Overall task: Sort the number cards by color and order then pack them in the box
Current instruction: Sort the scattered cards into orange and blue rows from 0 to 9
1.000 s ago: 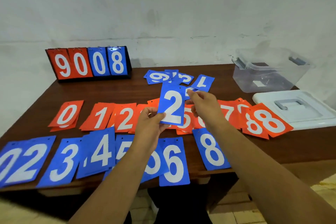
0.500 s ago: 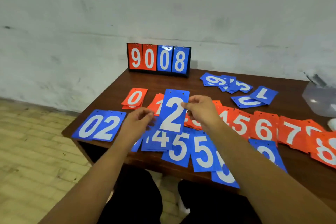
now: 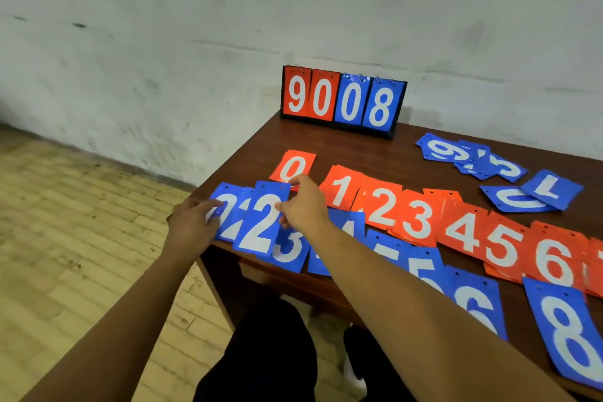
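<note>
Blue rectangular card, large white 2, right hand pinching its edge

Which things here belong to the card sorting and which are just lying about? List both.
Job: blue 2 card pinched by the right hand; left hand on the blue row; orange row; loose blue pile far right.
Just there: scoreboard showing 9008, standing at the back edge of the table.
</note>
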`<move>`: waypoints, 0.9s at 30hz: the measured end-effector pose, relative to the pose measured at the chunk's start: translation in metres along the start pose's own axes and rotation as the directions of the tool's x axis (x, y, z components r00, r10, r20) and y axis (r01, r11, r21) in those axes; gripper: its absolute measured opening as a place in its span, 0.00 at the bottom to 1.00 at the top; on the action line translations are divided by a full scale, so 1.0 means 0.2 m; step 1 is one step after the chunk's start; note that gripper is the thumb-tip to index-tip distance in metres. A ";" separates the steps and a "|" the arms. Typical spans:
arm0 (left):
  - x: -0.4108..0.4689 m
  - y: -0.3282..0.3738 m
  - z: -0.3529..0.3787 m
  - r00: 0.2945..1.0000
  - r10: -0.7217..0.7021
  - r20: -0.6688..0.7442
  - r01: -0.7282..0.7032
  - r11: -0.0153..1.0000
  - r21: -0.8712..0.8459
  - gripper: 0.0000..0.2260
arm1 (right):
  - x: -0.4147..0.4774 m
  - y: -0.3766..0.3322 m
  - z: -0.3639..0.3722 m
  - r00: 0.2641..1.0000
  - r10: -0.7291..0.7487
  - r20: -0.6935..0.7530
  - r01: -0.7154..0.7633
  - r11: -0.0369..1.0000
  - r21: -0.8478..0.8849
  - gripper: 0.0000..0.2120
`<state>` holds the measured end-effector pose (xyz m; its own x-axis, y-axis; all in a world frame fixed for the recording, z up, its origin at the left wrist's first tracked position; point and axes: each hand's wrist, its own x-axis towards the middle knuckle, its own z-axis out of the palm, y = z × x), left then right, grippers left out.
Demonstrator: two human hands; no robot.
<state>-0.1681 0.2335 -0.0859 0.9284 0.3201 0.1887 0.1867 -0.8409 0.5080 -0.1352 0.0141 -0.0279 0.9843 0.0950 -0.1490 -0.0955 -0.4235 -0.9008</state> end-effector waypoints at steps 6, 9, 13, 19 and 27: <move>0.03 -0.03 0.01 1.000 -0.012 0.025 0.012 0.999 -0.036 0.11 | 0.08 0.00 0.23 0.994 -0.075 -0.075 0.044 0.937 -0.347 0.11; 0.03 -0.04 0.02 1.000 -0.015 0.022 0.016 0.999 -0.049 0.11 | 0.09 0.02 0.25 0.987 -0.135 -0.086 0.061 0.812 -0.580 0.13; 0.04 -0.04 0.03 0.999 -0.045 0.016 0.045 0.998 -0.045 0.12 | 0.09 0.04 0.27 0.964 -0.252 -0.086 0.114 0.683 -0.722 0.24; 0.04 -0.05 0.03 1.000 -0.015 -0.008 0.015 0.999 -0.035 0.11 | 0.06 0.10 0.29 0.881 -0.360 0.308 0.459 0.483 -0.746 0.21; 0.01 0.05 -0.05 0.998 0.028 -0.057 -0.027 0.999 0.026 0.12 | 0.02 0.10 0.16 0.894 -0.434 0.112 0.397 0.653 -0.645 0.23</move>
<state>-0.1667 0.2291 -0.0722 0.9134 0.3208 0.2506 0.1701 -0.8600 0.4810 -0.1380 0.0351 -0.0604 0.9049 0.3692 0.2120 0.4245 -0.8199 -0.3842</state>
